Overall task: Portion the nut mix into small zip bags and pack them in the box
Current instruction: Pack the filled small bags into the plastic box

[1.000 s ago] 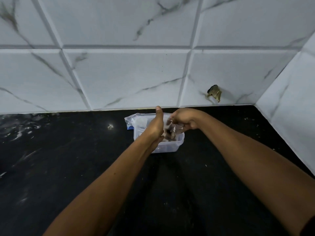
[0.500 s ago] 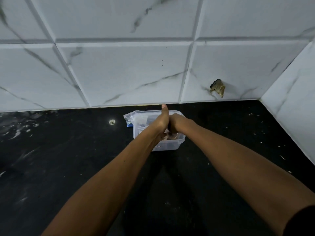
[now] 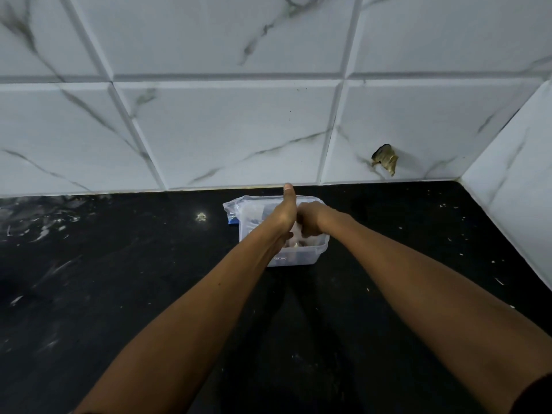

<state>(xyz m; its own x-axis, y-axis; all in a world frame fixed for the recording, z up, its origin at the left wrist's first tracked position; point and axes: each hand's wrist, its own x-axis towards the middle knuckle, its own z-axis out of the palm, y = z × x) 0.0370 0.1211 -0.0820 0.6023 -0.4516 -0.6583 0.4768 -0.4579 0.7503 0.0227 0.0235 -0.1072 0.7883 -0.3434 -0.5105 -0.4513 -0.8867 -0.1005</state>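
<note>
Single head-worn wide-angle view, looking forward and down from above the person's own forearms, which run up from the bottom edge to meet over the box [image 3: 301,258] at frame centre. Camera faces the tiled wall [image 3: 227,130] squarely; it fills the upper half, with a side wall [image 3: 519,204] closing the right corner, and lines bow toward the edges. The dark surface [image 3: 119,294] fills the lower half, the box sitting far back near the wall.

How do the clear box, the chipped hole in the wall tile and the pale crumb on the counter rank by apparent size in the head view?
1. Clear box
2. Chipped hole
3. Pale crumb
Apparent sizes only; the hole lies farther back.
</note>
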